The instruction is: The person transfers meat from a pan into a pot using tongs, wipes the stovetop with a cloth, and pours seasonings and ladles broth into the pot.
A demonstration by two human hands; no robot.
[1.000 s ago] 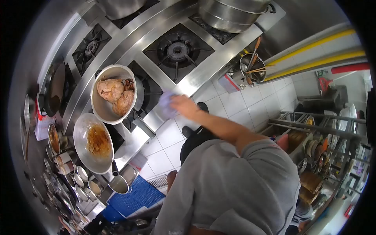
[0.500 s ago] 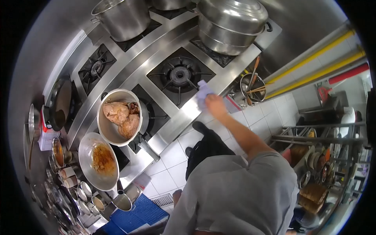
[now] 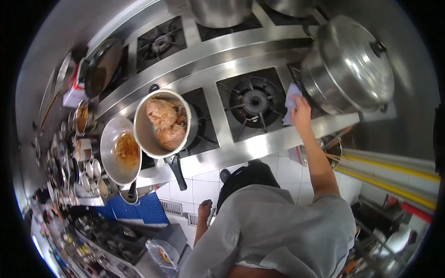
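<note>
My right hand (image 3: 301, 112) is closed on a pale purple cloth (image 3: 292, 103), pressed on the stovetop between the bare burner (image 3: 255, 103) and a large lidded steel pot (image 3: 345, 69). By my side, away from the stove, hangs my left hand (image 3: 204, 210); its fingers look loosely curled, with nothing visible in them. To the left of the burner stands a pressure cooker pot (image 3: 141, 142) without a lid, its black handle (image 3: 176, 172) pointing toward me. Large pieces of browned meat (image 3: 168, 123) lie inside. A wide pan (image 3: 107, 147) with brown, oily residue sits beside it.
More steel pots (image 3: 222, 13) and a burner (image 3: 161, 42) line the raised back row. A dark wok (image 3: 104, 69) leans at the back left, near several small bowls of ingredients (image 3: 95, 167). A utensil container (image 3: 334, 146) stands beyond the stove's front edge. Blue matting (image 3: 139, 208) lies lower left.
My right hand has moved with the cloth from the stove's front edge onto the top beside the lidded pot. The view has turned and shifted, and my left hand now shows more fully.
</note>
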